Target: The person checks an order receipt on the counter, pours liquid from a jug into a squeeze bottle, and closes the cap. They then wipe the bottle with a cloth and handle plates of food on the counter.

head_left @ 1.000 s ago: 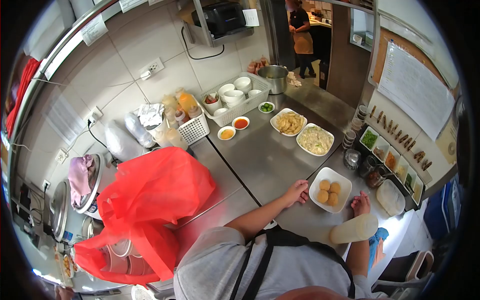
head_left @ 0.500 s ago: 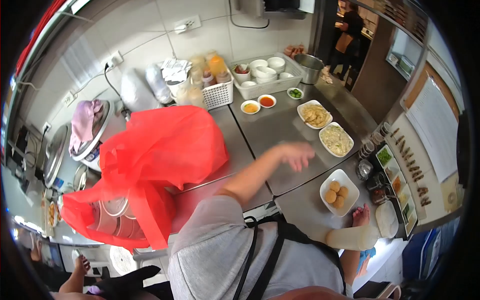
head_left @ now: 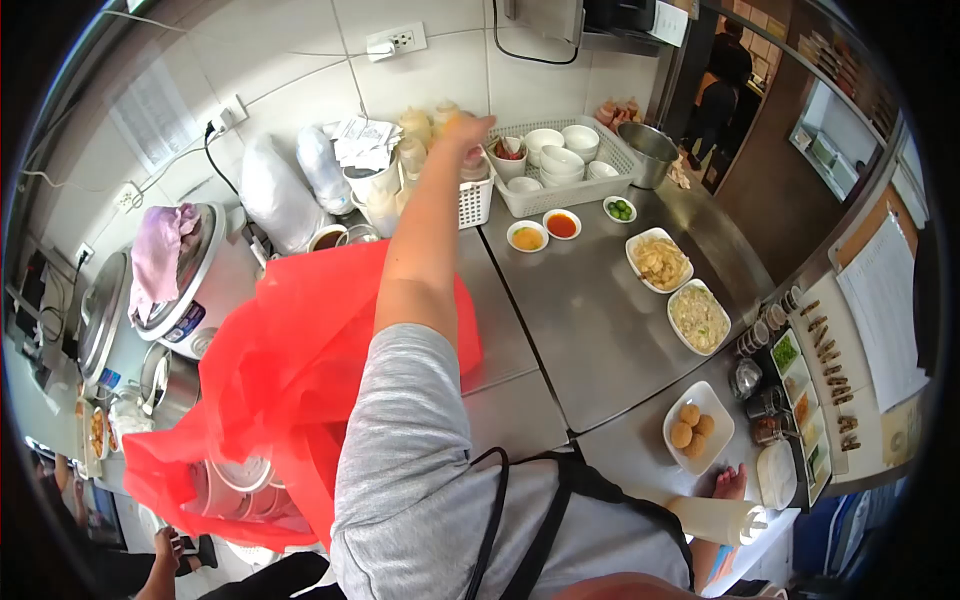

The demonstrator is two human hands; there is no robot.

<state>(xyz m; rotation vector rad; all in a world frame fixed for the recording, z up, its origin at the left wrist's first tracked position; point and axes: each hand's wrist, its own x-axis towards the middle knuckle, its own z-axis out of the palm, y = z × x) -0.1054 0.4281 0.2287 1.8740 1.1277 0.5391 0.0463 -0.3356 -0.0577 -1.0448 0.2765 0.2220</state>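
Stretches the left grip (head_left: 465, 131) out over a white perforated plastic basket (head_left: 474, 209) of squeeze bottles (head_left: 411, 157), near the white tiled wall. Cannot tell the left grip wide or narrow, nor in contact with a bottle or just above.

Keeps the right grip (head_left: 730, 483) low at the near right of the stainless-steel tabletop (head_left: 590, 335), with fingers loosely bent. Cannot tell of anything in it. Just beside the right grip, a pale cream squeeze bottle (head_left: 705, 519), and a white bowl (head_left: 721, 440) with four round golden-brown balls (head_left: 694, 428) inside. On the other side, near a row of white condiment containers, a translucent plastic tub (head_left: 777, 475).

Farther up the tabletop, two neighbouring white bowls: one of golden fried pieces (head_left: 661, 263), one of pale, creamy food with green bits (head_left: 699, 318). Near the basket, two small white sauce dishes side by side, with yellow-orange sauce (head_left: 527, 237) and red sauce (head_left: 562, 223); farther right, small green citrus fruits (head_left: 620, 209) in a dish. Behind these, a pale plastic crate (head_left: 560, 200) of white bowls beside a steel pot (head_left: 655, 173). Under and left of the outstretched left arm, a red fabric bag (head_left: 300, 350).
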